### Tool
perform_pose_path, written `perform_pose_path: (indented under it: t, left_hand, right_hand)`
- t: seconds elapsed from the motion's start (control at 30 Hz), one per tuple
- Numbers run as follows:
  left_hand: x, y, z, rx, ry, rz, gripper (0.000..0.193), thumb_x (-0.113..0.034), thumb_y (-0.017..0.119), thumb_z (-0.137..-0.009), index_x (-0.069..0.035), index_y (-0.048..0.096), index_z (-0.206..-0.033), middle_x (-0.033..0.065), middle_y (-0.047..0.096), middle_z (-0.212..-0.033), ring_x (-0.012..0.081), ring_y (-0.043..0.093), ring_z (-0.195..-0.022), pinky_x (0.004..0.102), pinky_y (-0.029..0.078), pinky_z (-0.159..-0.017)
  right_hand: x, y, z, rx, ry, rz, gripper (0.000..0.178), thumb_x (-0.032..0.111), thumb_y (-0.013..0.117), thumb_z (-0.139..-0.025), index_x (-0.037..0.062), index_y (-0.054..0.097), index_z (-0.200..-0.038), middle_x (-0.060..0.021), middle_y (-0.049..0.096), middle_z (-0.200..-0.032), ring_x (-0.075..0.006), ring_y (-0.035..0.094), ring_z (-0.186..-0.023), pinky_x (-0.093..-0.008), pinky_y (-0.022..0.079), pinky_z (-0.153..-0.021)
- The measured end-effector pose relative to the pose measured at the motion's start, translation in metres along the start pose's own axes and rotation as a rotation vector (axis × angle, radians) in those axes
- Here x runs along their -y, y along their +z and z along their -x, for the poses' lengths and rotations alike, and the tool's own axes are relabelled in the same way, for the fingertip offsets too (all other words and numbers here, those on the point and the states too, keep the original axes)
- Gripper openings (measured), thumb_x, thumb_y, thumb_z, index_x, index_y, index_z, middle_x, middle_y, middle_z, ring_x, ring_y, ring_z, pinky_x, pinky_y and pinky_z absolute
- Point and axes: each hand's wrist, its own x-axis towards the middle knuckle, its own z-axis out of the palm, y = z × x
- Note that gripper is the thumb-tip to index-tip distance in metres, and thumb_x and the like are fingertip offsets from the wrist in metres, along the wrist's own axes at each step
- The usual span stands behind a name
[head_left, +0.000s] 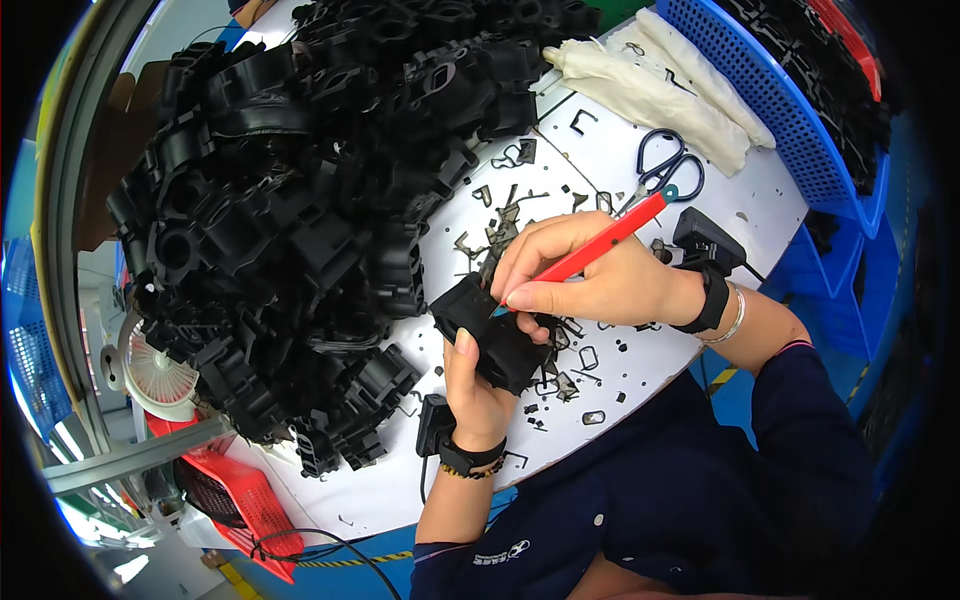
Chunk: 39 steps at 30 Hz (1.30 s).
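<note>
Head view: the left hand point(478, 385) is coming up from six o'clock and cupping a black moulded plastic part point(490, 330) at the centre of the white table point(700, 200), thumb lying up its near face, fingers wrapped underneath. The right hand point(590, 275) is reaching in from three o'clock, fingers pressed together around a red-handled trimming knife point(610, 237), pen-style, its tip touching the part's top edge. Black plastic trimmings point(565, 375) are lying scattered around the part, mostly toward five o'clock. A big heap of black moulded parts point(300, 190) is filling the table from nine to twelve o'clock. Scissors point(670, 165) are resting at one o'clock, just beside folded white cloths point(650, 90). A blue perforated crate point(780, 100) is standing at two o'clock.
</note>
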Motion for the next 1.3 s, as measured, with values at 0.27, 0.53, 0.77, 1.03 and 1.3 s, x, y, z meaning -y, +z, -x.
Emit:
perform_pose_path:
  t: [0.27,0.53,0.77,1.03,1.3]
  left_hand:
    - [0.0,-0.003,-0.001,0.006,-0.002,0.016,0.052,-0.041,0.042,-0.1,0.003,0.05,-0.127,0.0159,0.065,-0.104,0.0242,0.067,-0.091,0.0363,0.055,-0.084]
    - [0.002,-0.004,-0.001,0.014,-0.008,0.052,0.052,-0.041,0.042,-0.101,0.002,0.05,-0.128,0.0155,0.065,-0.105,0.0236,0.066,-0.093,0.0366,0.054,-0.086]
    - [0.003,-0.007,0.002,-0.065,-0.032,0.047,0.051,-0.042,0.043,-0.103,-0.003,0.045,-0.135,0.0136,0.057,-0.129,0.0245,0.058,-0.119,0.0404,0.047,-0.102]
    - [0.002,-0.011,0.0,0.005,-0.01,0.113,0.049,-0.04,0.043,-0.104,-0.004,0.045,-0.137,0.0116,0.058,-0.131,0.023,0.056,-0.123,0.0394,0.044,-0.106]
    - [0.003,0.005,0.003,0.106,0.038,0.019,0.049,-0.034,0.053,-0.097,0.004,0.046,-0.126,0.017,0.057,-0.115,0.0255,0.06,-0.102,0.0412,0.051,-0.089]
  right_hand:
    - [-0.008,0.004,0.002,0.006,0.04,0.044,0.017,0.013,0.067,-0.094,-0.004,0.065,-0.094,-0.0053,0.065,-0.072,-0.0084,0.061,-0.061,-0.0234,0.049,-0.057]
    - [-0.008,0.005,0.002,-0.006,0.03,0.081,0.018,0.015,0.067,-0.093,-0.0026,0.066,-0.094,-0.0056,0.066,-0.074,-0.0103,0.063,-0.064,-0.0257,0.05,-0.06]
    - [-0.016,0.004,-0.001,0.033,-0.699,0.792,0.016,0.004,0.073,-0.085,-0.0004,0.06,-0.093,-0.0164,0.07,-0.101,-0.032,0.068,-0.085,-0.0353,0.057,-0.071]
    - [-0.02,0.015,-0.001,-0.05,-0.766,0.899,0.02,0.001,0.071,-0.085,-0.0046,0.057,-0.098,-0.017,0.067,-0.099,-0.0328,0.068,-0.085,-0.037,0.057,-0.072]
    - [-0.011,-0.004,-0.01,-0.264,-0.767,1.02,0.016,-0.005,0.067,-0.084,-0.0038,0.056,-0.095,-0.0182,0.067,-0.097,-0.031,0.067,-0.078,-0.036,0.055,-0.067]
